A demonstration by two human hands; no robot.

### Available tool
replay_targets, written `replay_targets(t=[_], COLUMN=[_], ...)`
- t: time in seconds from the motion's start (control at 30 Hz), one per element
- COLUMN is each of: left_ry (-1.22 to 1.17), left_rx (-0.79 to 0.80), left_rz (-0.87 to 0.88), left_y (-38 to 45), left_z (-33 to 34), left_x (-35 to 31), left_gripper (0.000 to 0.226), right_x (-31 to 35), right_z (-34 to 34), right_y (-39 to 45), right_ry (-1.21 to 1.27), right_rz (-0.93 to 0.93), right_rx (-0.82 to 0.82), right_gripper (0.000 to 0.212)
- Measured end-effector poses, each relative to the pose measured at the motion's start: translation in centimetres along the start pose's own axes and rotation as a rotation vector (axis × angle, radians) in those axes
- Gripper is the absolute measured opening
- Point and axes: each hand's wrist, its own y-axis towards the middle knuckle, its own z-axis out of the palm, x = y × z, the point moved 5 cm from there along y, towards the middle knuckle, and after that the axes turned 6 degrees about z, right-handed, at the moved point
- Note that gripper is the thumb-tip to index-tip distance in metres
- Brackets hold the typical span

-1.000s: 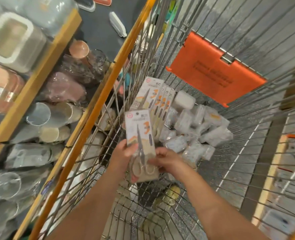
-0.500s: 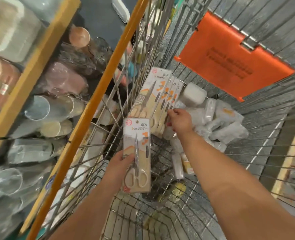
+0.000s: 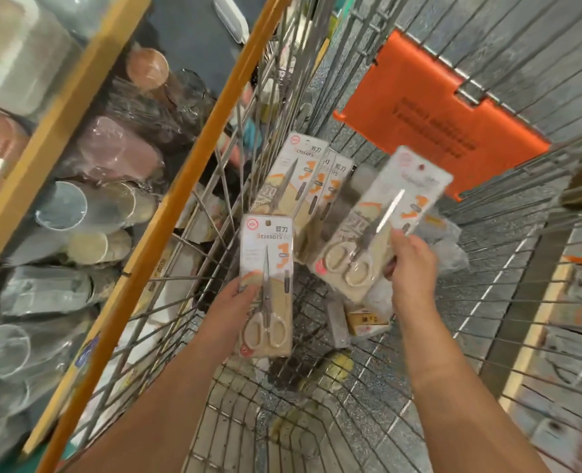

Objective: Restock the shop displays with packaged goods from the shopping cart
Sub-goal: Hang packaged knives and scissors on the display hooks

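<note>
Left fingers curled round the lower left edge of a scissors pack, thumb pressed on its front, pack held upright over the wire cart, probably so the label reads at a glance. Left hand at about 7 o'clock from frame centre.

Right fingers pinching a second scissors pack at its lower right edge, pack tilted with its hang-hole end toward 1 o'clock, apart from the stack and raised over the cart. Right hand at about 4 o'clock from centre.

One pack per hand: likely gathering several before going to a display hook, judging by the task.

Further out, at 12 o'clock from the left pack, more scissors packs leaning on edge against the cart's wire side, easy to peel off one by one. Beyond the right hand, clear-wrapped goods heaped on the cart floor. Orange flap at 1 o'clock on the far wall.

At 9 o'clock, outside the cart, a wooden shelf with wrapped cups and containers.
</note>
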Motion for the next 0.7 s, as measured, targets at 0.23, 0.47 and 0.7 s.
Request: replay_targets(t=[0.23, 0.47, 0.7], left_ry=[-0.182, 0.01, 0.068], left_rx=[0.171, 0.021, 0.005], left_rz=[0.0, 0.018, 0.023], left_y=[0.4, 1.7, 2.9], left_z=[1.6, 0.8, -0.4], left_x=[0.5, 1.4, 1.8], left_gripper=[0.081, 0.035, 0.03], right_x=[-2.3, -3.9, -3.5], right_z=[7.6, 7.7, 11.0], right_y=[-4.1, -1.5, 3.6], right_ry=[-0.54, -0.466, -0.31], right_rz=[0.093, 0.135, 0.128], right_rx=[0.758, 0.42, 0.254], right_gripper=[0.032, 0.04, 0.024])
